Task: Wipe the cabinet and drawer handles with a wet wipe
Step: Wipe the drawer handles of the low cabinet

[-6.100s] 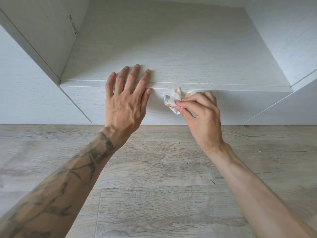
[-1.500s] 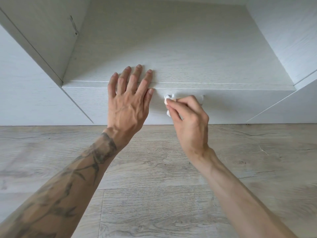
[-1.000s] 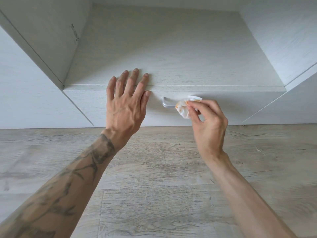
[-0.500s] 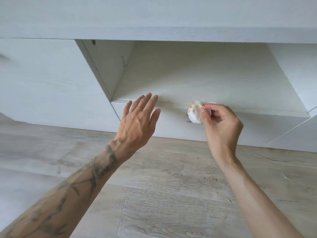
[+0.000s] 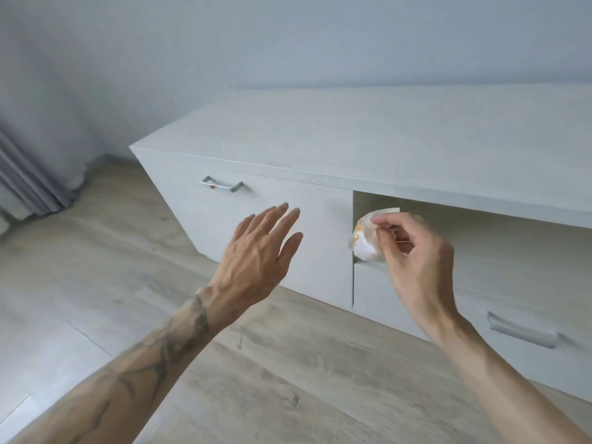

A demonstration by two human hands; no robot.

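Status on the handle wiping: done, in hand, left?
Done, apparently: the drawer handle shows no marks, and the wet wipe is stained orange. In hand: right hand pinches the wipe, off any handle; left hand open. Left: the cabinet door handle carries an orange spot.

Matt wood-grain on cabinet [image 5: 352, 133]; door handle [image 5: 222, 185] on cab. front: shiny metal; floor [image 5: 96, 283] below cab.: matt wood; wet wipe [image 5: 363, 248]: soft cloth.

I get a single view, worn on the head, looking forward and down from above and behind the right hand [image 5: 419, 261] gripping the wet wipe [image 5: 363, 243], close in. The cabinet [image 5: 384, 139] lies just beyond the grip, the wooden floor [image 5: 288, 379] beneath it.
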